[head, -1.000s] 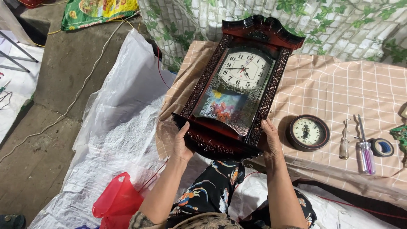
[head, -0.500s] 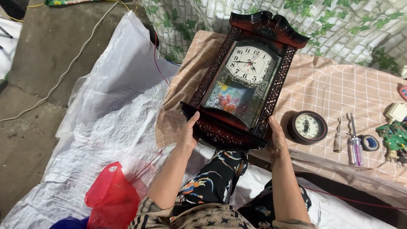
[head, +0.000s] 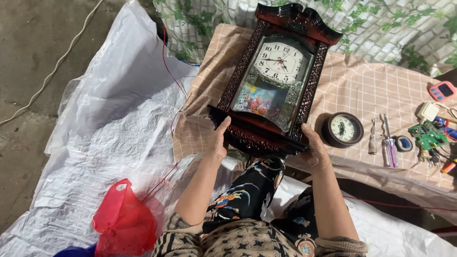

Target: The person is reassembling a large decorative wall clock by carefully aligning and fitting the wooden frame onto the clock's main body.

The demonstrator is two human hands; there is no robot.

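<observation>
A tall wall clock (head: 273, 81) in a dark carved wooden case, with a white dial and a painted glass panel below it, lies tilted on a low table covered by a beige checked cloth (head: 362, 90). My left hand (head: 217, 142) grips the clock's lower left corner. My right hand (head: 313, 148) grips its lower right corner. The clock's bottom end hangs over the table's near edge, above my lap.
A small round clock (head: 342, 129) lies right of the big one, then screwdrivers (head: 386, 140), a tape roll (head: 403, 143), a green circuit board (head: 427, 135) and a small pink device (head: 442, 90). A white plastic sheet (head: 109, 123) covers the ground; a red bag (head: 124, 221) lies near left.
The view has shifted a little and the clock sits slightly further right in it. Both hands keep the same hold on the clock's bottom corners.
</observation>
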